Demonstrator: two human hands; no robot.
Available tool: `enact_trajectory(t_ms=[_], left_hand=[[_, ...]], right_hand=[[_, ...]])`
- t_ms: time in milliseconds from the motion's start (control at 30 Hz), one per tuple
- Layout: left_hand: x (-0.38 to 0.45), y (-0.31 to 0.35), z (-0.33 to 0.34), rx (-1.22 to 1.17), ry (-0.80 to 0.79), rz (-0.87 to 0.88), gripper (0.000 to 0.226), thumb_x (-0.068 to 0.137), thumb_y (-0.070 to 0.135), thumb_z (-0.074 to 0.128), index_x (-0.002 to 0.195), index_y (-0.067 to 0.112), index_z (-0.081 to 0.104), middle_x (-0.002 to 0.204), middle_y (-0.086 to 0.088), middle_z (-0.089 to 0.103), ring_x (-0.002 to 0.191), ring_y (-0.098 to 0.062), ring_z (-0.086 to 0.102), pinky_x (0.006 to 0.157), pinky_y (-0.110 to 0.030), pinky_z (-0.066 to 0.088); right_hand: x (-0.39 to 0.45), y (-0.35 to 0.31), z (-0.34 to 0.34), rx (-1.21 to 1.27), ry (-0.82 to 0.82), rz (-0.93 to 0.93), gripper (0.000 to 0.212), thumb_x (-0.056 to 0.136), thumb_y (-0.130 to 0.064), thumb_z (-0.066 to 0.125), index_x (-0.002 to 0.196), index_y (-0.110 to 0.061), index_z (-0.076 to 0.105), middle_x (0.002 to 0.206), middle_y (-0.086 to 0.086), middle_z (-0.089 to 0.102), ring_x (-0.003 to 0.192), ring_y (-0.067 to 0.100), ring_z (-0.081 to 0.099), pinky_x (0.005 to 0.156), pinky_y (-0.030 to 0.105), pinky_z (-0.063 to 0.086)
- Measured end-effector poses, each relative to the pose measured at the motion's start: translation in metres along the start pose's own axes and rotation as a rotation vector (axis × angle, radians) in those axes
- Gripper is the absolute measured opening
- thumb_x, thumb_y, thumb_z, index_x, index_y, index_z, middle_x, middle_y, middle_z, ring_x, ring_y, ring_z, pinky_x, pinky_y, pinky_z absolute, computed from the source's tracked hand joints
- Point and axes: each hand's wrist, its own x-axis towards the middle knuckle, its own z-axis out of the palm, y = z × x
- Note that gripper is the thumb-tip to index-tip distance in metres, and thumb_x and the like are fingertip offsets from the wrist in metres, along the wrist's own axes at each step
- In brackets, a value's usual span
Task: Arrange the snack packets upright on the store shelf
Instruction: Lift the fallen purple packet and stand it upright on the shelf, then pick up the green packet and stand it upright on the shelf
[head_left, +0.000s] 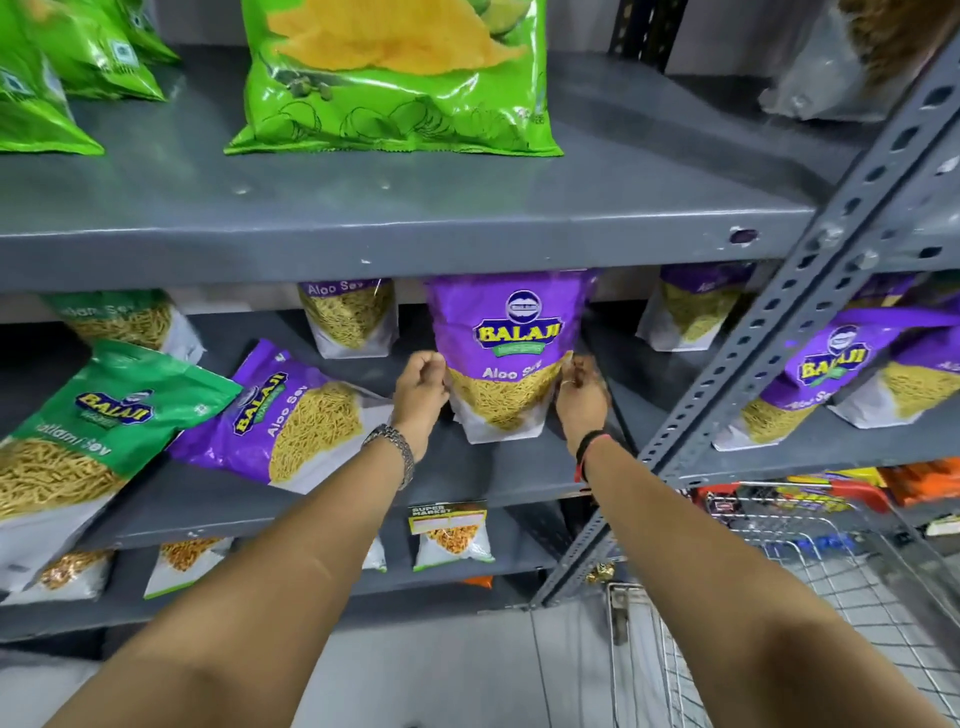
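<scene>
A purple Aloo Sev packet (506, 353) stands upright on the middle grey shelf (498, 478). My left hand (420, 395) pinches its left edge and my right hand (582, 397) pinches its right edge. Left of it a second purple Aloo Sev packet (283, 415) lies tilted on the shelf, beside a green Ratlami Sev packet (98, 431) that also leans. Two more purple packets (349, 317) (693, 306) stand upright at the back of the shelf.
A slotted grey shelf post (795, 322) slants down the right. Beyond it lie more purple packets (815, 384). Green chip bags (395, 78) stand on the upper shelf. A wire trolley (810, 571) is at the lower right. Small packets (451, 535) sit on the shelf below.
</scene>
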Motion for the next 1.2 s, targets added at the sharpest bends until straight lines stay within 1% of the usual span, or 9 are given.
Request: enact_trajectory(t_ms=[200, 300, 367, 533, 700, 833, 967, 1067, 1200], left_hand=[[0.003, 0.005, -0.002, -0.004, -0.04, -0.048, 0.01, 0.094, 0.029, 0.045, 0.093, 0.022, 0.053, 0.092, -0.005, 0.061, 0.1, -0.022, 0.057, 0.086, -0.035, 0.05], [-0.009, 0.015, -0.025, -0.061, 0.053, 0.012, 0.02, 0.094, 0.014, 0.044, 0.112, 0.013, 0.054, 0.116, -0.016, 0.062, 0.106, -0.025, 0.057, 0.082, -0.034, 0.05], [-0.021, 0.014, -0.05, -0.164, 0.124, 0.093, 0.02, 0.094, 0.005, 0.041, 0.107, 0.012, 0.054, 0.108, -0.009, 0.062, 0.094, -0.015, 0.058, 0.078, -0.028, 0.049], [-0.044, -0.004, -0.129, -0.252, 0.426, 0.109, 0.025, 0.092, 0.0, 0.042, 0.087, 0.021, 0.053, 0.093, 0.0, 0.059, 0.086, -0.009, 0.057, 0.08, -0.022, 0.051], [-0.043, -0.032, -0.197, -0.249, 0.722, -0.306, 0.014, 0.088, 0.012, 0.046, 0.094, 0.001, 0.053, 0.098, -0.015, 0.057, 0.104, -0.034, 0.06, 0.086, -0.039, 0.048], [-0.05, -0.025, -0.211, -0.331, 0.482, -0.44, 0.016, 0.094, 0.021, 0.041, 0.083, 0.012, 0.047, 0.077, -0.004, 0.053, 0.068, -0.018, 0.053, 0.064, -0.027, 0.045], [-0.055, -0.025, -0.22, -0.262, 0.183, -0.562, 0.023, 0.098, 0.019, 0.036, 0.103, 0.0, 0.048, 0.111, -0.021, 0.06, 0.097, -0.034, 0.059, 0.089, -0.04, 0.049], [-0.055, -0.028, -0.225, -0.198, 0.087, -0.555, 0.024, 0.098, 0.015, 0.037, 0.089, 0.0, 0.054, 0.127, -0.029, 0.056, 0.089, -0.033, 0.063, 0.087, -0.039, 0.051], [-0.052, -0.03, -0.224, -0.243, 0.129, -0.536, 0.024, 0.097, 0.005, 0.033, 0.078, 0.001, 0.047, 0.117, -0.029, 0.058, 0.111, -0.044, 0.058, 0.094, -0.043, 0.045]], right_hand=[[0.001, 0.016, -0.002, -0.021, -0.046, 0.181, 0.026, 0.091, -0.017, 0.044, 0.105, -0.002, 0.061, 0.105, 0.016, 0.064, 0.099, 0.026, 0.061, 0.09, 0.039, 0.047], [-0.013, 0.029, -0.003, -0.026, -0.301, 0.376, 0.018, 0.085, -0.017, 0.054, 0.07, -0.01, 0.059, 0.076, 0.014, 0.061, 0.061, 0.017, 0.063, 0.053, 0.026, 0.055], [-0.035, 0.021, -0.002, -0.063, -0.538, 0.455, 0.013, 0.087, -0.014, 0.053, 0.073, -0.014, 0.056, 0.074, 0.007, 0.056, 0.058, 0.013, 0.054, 0.048, 0.022, 0.047], [-0.075, -0.032, 0.032, -0.295, -0.778, 0.081, 0.026, 0.079, -0.019, 0.05, 0.083, 0.002, 0.064, 0.074, 0.011, 0.057, 0.072, 0.024, 0.056, 0.068, 0.028, 0.046], [-0.091, -0.093, 0.108, -0.444, -0.672, -0.291, 0.034, 0.093, -0.022, 0.04, 0.107, 0.001, 0.062, 0.117, 0.024, 0.063, 0.111, 0.037, 0.057, 0.089, 0.038, 0.043], [-0.084, -0.114, 0.162, -0.55, -0.757, -0.253, 0.041, 0.093, -0.028, 0.038, 0.112, 0.002, 0.06, 0.12, 0.025, 0.061, 0.113, 0.037, 0.056, 0.092, 0.038, 0.044], [-0.073, -0.115, 0.194, -0.62, -0.844, -0.165, 0.042, 0.094, -0.026, 0.04, 0.117, 0.006, 0.055, 0.124, 0.026, 0.057, 0.107, 0.036, 0.057, 0.075, 0.031, 0.039], [-0.068, -0.106, 0.203, -0.525, -0.804, -0.022, 0.04, 0.084, -0.03, 0.06, 0.106, 0.002, 0.062, 0.111, 0.02, 0.066, 0.081, 0.026, 0.062, 0.067, 0.03, 0.044], [-0.078, -0.109, 0.196, -0.534, -0.68, -0.009, 0.044, 0.081, -0.031, 0.065, 0.11, 0.003, 0.064, 0.114, 0.02, 0.067, 0.104, 0.031, 0.065, 0.079, 0.034, 0.052]])
